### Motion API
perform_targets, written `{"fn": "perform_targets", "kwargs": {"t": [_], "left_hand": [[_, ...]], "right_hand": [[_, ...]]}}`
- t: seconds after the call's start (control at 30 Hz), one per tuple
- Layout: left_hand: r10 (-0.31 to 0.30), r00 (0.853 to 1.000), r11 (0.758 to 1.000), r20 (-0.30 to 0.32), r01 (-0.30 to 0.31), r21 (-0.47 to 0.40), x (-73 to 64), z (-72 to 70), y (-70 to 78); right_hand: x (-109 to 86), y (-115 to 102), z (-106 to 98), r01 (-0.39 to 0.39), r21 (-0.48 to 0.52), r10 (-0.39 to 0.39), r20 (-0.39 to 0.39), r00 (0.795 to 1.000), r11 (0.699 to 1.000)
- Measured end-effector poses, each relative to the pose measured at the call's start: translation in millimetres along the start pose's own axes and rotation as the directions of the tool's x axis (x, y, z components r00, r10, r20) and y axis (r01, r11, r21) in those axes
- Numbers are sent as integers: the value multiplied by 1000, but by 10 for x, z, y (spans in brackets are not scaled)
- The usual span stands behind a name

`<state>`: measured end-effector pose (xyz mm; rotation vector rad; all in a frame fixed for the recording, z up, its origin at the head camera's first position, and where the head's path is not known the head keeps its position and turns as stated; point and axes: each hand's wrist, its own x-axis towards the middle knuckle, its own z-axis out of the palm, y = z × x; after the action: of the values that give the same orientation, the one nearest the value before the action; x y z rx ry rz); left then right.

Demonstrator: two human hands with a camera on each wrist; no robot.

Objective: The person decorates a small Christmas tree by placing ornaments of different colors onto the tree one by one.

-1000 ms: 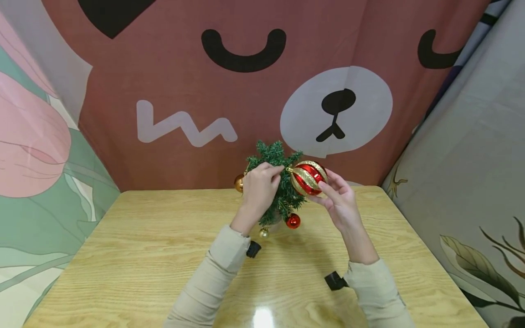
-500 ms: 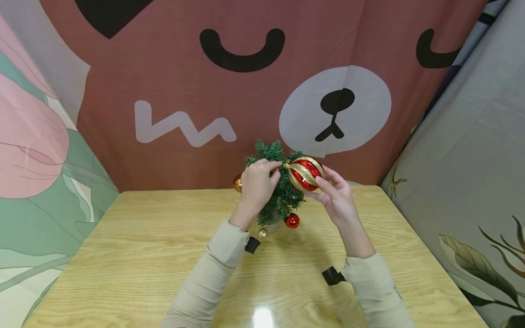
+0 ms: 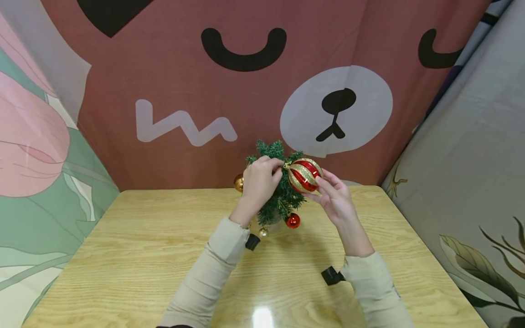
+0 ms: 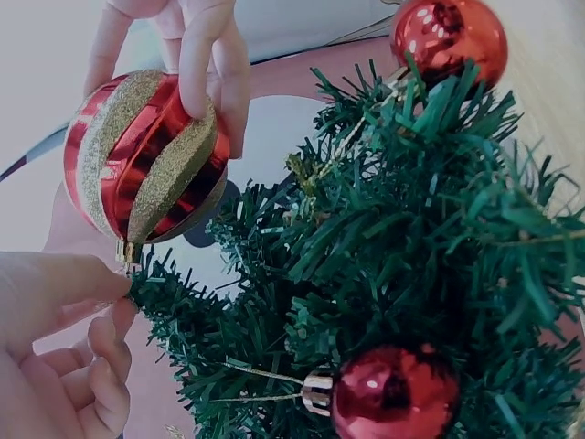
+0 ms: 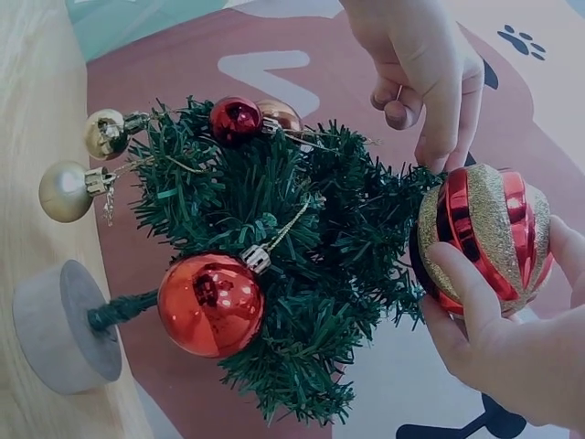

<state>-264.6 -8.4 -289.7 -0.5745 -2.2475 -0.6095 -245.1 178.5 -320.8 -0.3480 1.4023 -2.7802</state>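
A large Christmas bauble, striped in shiny red and gold glitter, is at the top right of a small artificial Christmas tree. My right hand holds the bauble from the right, thumb and fingers spread round its lower half. Just off its gold cap, my left hand pinches with thumb and forefinger. A thin thread shows at those fingers in the right wrist view, beside a branch tip; the pinched spot is mostly hidden. Smaller baubles hang on the tree, among them a red one and a gold one.
The tree stands in a round grey base on a wood-grain table. An orange-gold bauble hangs at its left. Behind the table hangs a printed curtain. A black strap piece sits at each wrist.
Over the last second both hands and the striped bauble have shifted slightly up and left. The holds look the same, and the tree stays in place.
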Motion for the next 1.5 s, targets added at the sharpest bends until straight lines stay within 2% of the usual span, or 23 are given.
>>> {"fn": "perform_targets", "kwargs": {"t": [0.2, 0.4, 0.57, 0.8, 0.93, 1.23, 1.5], "left_hand": [[-41, 999, 999, 33, 41, 2, 17, 7, -17], [-70, 996, 998, 62, 70, 2, 17, 20, -29], [-78, 995, 997, 62, 78, 4, 12, 16, -25], [-83, 994, 997, 75, 83, 9, -2, 10, -25], [-86, 993, 996, 82, 86, 11, -9, 5, -21], [-92, 992, 996, 84, 91, 7, -7, -3, -9], [-84, 993, 996, 79, 84, 2, -20, -8, -3]], "right_hand": [[7, 10, -19, -9, 13, 9, 0, 1000, 1000], [-16, 28, -50, -43, -25, 42, -25, 999, 999], [-54, 56, -88, -48, -57, 48, -3, 999, 997], [-133, 128, -149, 28, -169, -14, 86, 996, 985], [-176, 178, -164, 76, -191, -53, 119, 991, 979], [-220, 263, -84, 24, -170, -12, 73, 997, 985], [-254, 378, -10, 52, -274, -37, 59, 998, 960]]}}
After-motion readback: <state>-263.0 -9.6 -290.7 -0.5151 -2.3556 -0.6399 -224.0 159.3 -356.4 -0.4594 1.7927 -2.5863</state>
